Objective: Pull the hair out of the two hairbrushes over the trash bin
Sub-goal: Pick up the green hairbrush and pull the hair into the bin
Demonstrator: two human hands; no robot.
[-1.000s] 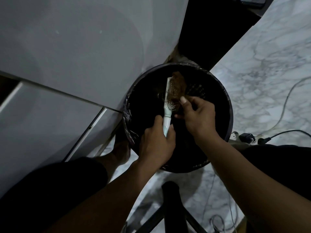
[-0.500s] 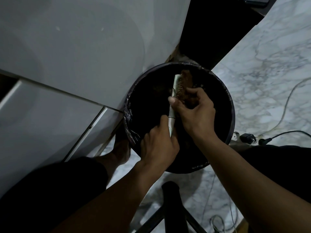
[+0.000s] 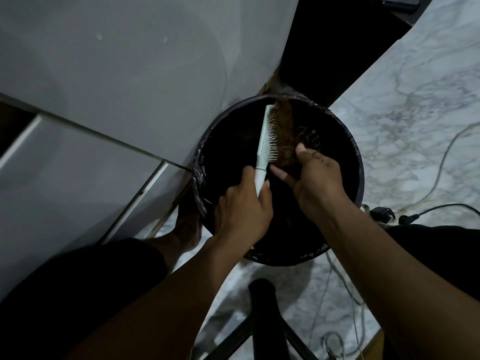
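Note:
Over a round black trash bin lined with a dark bag, my left hand grips the handle of a pale white hairbrush. The brush stands on edge with its bristles facing right. A mat of brown hair lies against the bristles, partly peeled away from them. My right hand pinches the lower end of that mat between thumb and fingers. More hair shows dimly inside the bin. Only one hairbrush is in view.
A grey cabinet front rises to the left of the bin. Marble floor lies to the right, with a plug adapter and cables. A black stool leg stands between my knees. A bare foot rests by the bin.
My right hand has slid down from the brush head to its lower end, and the hair mat now stands away from the bristles. The left hand keeps the handle.

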